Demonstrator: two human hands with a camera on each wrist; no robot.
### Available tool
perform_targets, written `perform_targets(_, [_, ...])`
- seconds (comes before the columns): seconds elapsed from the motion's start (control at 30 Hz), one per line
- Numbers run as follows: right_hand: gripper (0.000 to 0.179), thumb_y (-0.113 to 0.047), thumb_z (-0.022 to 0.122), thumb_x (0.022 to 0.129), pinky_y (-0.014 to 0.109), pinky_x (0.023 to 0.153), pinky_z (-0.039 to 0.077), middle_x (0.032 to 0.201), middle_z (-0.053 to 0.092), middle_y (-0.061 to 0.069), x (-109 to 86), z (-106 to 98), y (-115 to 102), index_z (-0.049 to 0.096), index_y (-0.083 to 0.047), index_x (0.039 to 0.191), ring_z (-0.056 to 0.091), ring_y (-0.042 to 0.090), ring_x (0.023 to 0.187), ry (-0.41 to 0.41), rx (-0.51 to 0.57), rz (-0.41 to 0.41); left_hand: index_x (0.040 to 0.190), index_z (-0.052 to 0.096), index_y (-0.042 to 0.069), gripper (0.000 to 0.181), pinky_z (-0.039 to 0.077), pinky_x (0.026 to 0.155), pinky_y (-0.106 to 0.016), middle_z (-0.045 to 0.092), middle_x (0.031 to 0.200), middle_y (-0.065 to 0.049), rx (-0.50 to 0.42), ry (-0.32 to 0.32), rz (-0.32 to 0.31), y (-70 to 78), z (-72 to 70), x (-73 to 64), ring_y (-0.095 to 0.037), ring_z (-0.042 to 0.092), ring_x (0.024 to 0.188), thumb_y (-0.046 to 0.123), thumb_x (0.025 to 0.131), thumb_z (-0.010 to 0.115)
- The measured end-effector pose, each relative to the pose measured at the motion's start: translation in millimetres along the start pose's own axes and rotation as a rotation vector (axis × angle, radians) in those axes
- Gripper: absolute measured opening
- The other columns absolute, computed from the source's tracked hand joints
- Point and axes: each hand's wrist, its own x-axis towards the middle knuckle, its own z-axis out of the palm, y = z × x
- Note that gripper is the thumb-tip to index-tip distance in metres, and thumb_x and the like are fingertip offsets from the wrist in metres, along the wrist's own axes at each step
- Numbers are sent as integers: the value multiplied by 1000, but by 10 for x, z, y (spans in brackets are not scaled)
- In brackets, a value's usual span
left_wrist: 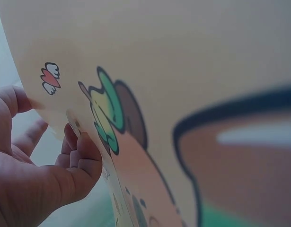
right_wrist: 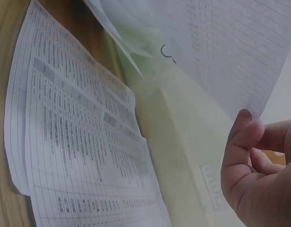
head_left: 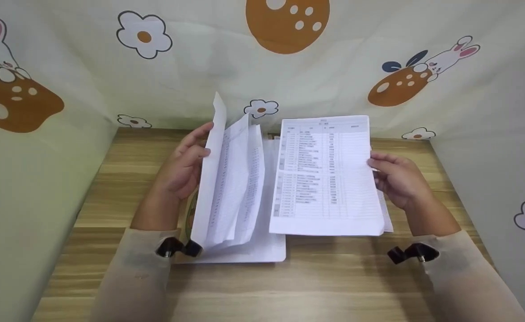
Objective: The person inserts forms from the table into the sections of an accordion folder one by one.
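Note:
My left hand [head_left: 184,167] holds the raised white cover [head_left: 211,179] of a folder at its outer edge. Cartoon drawings [left_wrist: 145,175] decorate the outside of that cover in the left wrist view. Inside the folder, printed sheets [head_left: 246,188] stand fanned and tilted, above the white back cover [head_left: 266,251] on the table. My right hand [head_left: 398,176] pinches a printed table sheet [head_left: 325,223] by its right edge, between thumb and fingers. This sheet is raised and tilted beside the folder. Under it, more printed sheets [right_wrist: 88,142] lie on the table, mostly hidden in the head view.
The wooden table [head_left: 333,286] carries the folder and papers. A pale cloth [head_left: 208,58] with rabbits and flowers hangs behind and at both sides, close to the table's edges. A black mount [head_left: 179,247] sits at the left wrist, another mount [head_left: 414,253] at the right.

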Motion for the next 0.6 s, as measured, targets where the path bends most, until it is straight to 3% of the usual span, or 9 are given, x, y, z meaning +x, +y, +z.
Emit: perform_targets(0.6, [11, -10, 72, 102, 21, 65, 58, 95, 80, 0, -12, 108, -85, 78, -14, 110, 73, 11, 75, -7, 15, -33, 162, 45, 12, 66, 58, 91, -31, 53, 145, -11, -4, 0, 12, -3, 13, 0, -26, 60, 122, -5, 98, 45])
